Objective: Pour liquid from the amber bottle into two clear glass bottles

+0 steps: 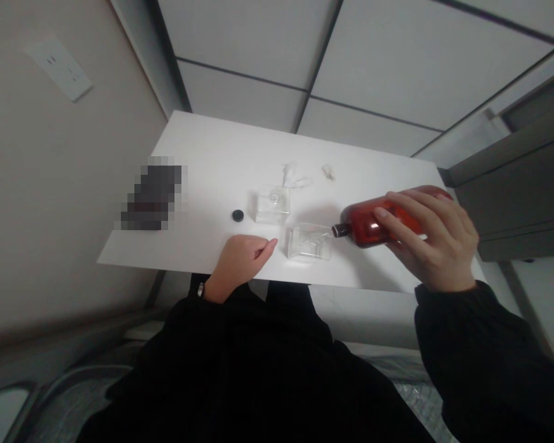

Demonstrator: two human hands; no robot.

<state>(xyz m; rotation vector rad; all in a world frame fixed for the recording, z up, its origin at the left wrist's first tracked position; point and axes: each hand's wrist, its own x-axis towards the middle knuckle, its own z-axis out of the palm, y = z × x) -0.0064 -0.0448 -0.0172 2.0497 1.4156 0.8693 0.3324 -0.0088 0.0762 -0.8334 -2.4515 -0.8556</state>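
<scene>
My right hand [436, 237] is wrapped round a large red-brown bottle [367, 224], tilted on its side with its uncapped dark mouth to the left. A clear stream runs from the mouth into a clear square container [310, 243] on the table. My left hand [247, 258] lies curled on the table just left of that container, apart from it, with nothing visible in its fingers. Behind stands a second clear container [272, 206], a small round clear thing at its top. A black bottle cap [237, 215] lies to its left.
A white table [203, 160] stands before me. Near its back lie a thin white cord-like thing [297, 178] and a small pale crumpled thing [327, 172]. A dark blurred-out object [152, 197] is at the left edge. White panels [244, 43] rise behind.
</scene>
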